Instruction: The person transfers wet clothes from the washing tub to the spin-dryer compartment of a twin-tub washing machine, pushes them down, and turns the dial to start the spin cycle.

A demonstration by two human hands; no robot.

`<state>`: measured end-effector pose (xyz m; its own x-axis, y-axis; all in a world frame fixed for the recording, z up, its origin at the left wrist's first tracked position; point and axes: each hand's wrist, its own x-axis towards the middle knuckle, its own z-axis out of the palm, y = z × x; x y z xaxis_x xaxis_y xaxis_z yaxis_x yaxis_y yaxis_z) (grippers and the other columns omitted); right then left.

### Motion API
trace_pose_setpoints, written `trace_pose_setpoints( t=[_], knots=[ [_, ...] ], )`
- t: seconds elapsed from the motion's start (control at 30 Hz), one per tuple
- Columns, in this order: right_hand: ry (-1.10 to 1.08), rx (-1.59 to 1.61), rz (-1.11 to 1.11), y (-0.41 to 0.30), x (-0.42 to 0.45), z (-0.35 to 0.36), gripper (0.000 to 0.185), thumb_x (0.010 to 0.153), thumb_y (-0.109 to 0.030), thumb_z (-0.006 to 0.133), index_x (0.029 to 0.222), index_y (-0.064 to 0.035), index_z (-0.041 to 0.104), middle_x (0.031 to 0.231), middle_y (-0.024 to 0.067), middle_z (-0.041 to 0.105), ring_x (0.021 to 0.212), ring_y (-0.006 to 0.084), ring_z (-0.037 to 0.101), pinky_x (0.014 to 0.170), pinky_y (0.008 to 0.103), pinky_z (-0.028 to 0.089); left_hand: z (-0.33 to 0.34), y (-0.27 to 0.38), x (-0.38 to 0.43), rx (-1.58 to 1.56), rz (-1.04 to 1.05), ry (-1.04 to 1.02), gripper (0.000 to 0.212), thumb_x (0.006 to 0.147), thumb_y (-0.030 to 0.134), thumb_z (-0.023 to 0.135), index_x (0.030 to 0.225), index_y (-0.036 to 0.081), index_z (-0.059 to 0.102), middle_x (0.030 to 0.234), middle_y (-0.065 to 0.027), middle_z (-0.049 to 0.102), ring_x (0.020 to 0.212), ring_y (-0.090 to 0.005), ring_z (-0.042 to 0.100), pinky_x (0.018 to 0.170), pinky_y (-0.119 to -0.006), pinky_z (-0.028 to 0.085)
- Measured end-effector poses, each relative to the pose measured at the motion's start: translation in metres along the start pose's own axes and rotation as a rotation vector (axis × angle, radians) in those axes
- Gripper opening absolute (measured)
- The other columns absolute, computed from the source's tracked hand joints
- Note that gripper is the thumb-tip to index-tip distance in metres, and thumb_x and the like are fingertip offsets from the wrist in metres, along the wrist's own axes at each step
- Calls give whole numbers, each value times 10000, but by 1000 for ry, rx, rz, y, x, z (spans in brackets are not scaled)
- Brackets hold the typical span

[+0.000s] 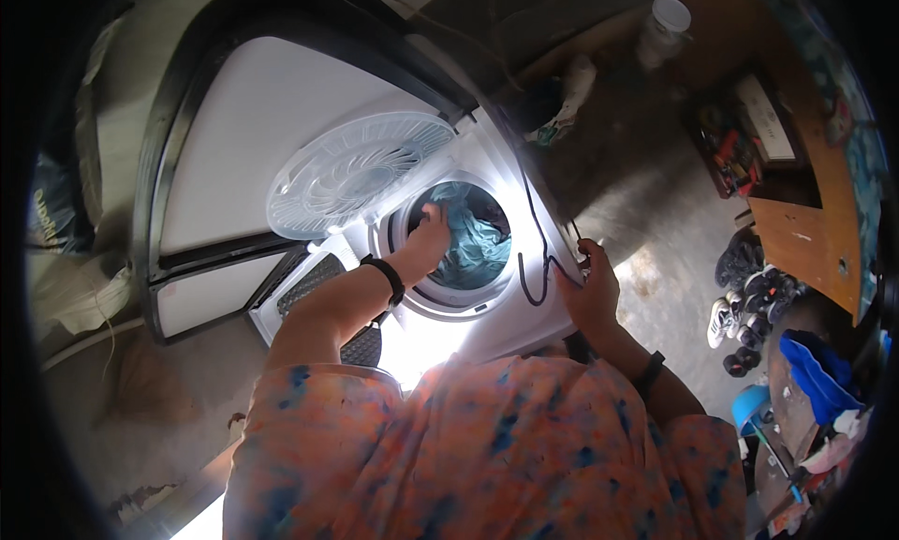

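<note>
A round tub [460, 314] of a white washing machine holds bunched teal cloth [481, 252] and some darker fabric. My left hand [430, 239] reaches over the tub's left side with bent fingers beside the cloth. Whether those fingers grip it cannot be made out. At the machine's right edge, my right hand [593, 287] holds a dark wire clothes hanger [537, 297], its hook lying over the white top. A translucent ribbed inner lid [362, 178] stands raised behind the tub. The large dark-framed outer lid [274, 118] is tipped up at the left.
Right of the machine is a concrete floor [650, 217] with several shoes [730, 315]. A wooden cabinet [801, 238] has an open compartment with red items. Blue cloth [818, 378] and a blue plastic scoop [750, 405] are at lower right. A lidded jar [664, 34] stands farther back.
</note>
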<state>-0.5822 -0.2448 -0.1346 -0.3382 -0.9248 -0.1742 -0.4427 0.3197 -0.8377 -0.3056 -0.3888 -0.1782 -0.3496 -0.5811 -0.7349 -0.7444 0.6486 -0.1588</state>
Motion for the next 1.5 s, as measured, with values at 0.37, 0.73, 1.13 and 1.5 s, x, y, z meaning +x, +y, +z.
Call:
trace_pose_setpoints(
  t=[0.37, 0.73, 1.13, 1.5],
  knots=[
    [31, -14, -7, -1, 2, -2, 452, 672, -148, 754, 1074, -56, 570, 949, 127, 612, 784, 277, 612, 677, 367, 501, 4, 20, 30, -56, -84, 8, 833, 660, 137, 769, 1197, -208, 233, 963, -305, 569, 847, -354, 649, 729, -339, 541],
    [34, 55, 72, -1, 2, -3, 419, 705, -238, 755, 1034, -41, 587, 924, 133, 625, 759, 275, 623, 678, 360, 508, -78, 21, -2, -56, 263, -79, 1245, 568, 251, 874, 1488, 235, 35, 1507, -262, -11, 1376, -493, 86, 926, -573, 461],
    [59, 27, -40, 4, 4, 1, 360, 746, -224, 716, 1028, -33, 598, 823, 127, 636, 690, 254, 611, 625, 356, 496, -90, 23, 0, -106, 187, -78, 1151, 596, 181, 861, 1479, 258, 126, 1503, -265, 48, 1364, -502, 114, 960, -592, 427],
    [7, 27, 38, 9, 1, 2, 386, 725, -291, 717, 995, -43, 599, 893, 156, 634, 767, 317, 615, 709, 406, 488, -47, 45, -2, -53, 324, -78, 867, 658, 100, 796, 1385, 217, 339, 1405, -324, 240, 1246, -562, 324, 1019, -514, 367]
  ],
)
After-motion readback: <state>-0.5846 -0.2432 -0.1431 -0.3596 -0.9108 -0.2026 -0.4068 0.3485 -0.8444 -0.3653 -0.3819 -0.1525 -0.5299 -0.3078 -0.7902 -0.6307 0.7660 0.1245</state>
